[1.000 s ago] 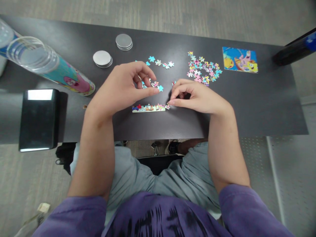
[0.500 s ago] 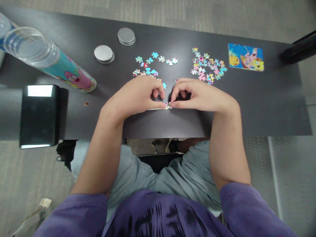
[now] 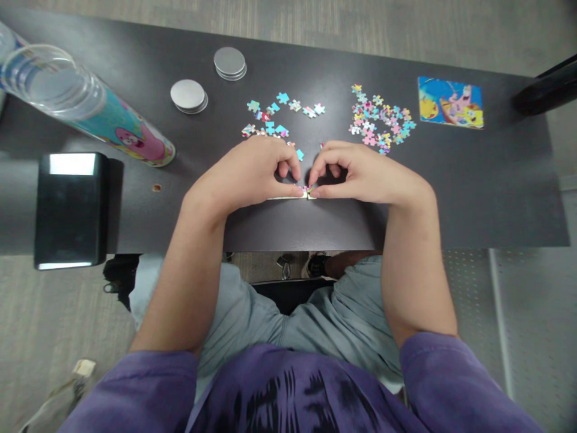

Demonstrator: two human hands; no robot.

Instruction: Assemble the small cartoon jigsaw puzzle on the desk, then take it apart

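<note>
On the dark table, a narrow strip of joined puzzle pieces (image 3: 288,197) lies under the fingers of my left hand (image 3: 261,168), whose thumb and fingers press on its right end. My right hand (image 3: 356,171) pinches a small puzzle piece (image 3: 311,191) against that end. Both hands hide much of the strip and of the piece. Loose puzzle pieces (image 3: 269,127) lie scattered just beyond my left hand, and a denser heap of pieces (image 3: 369,114) sits beyond my right hand.
A picture card (image 3: 451,102) lies at the back right, near a black object (image 3: 547,90). Two stacks of round discs (image 3: 229,62) (image 3: 188,95) stand at the back left. A tall clear-topped tube (image 3: 130,135) and a black box (image 3: 70,210) are at the left.
My right fingertips have shifted slightly left, closer to my left hand, and the piece sits nearer the strip's end. The whole view has moved a little.
</note>
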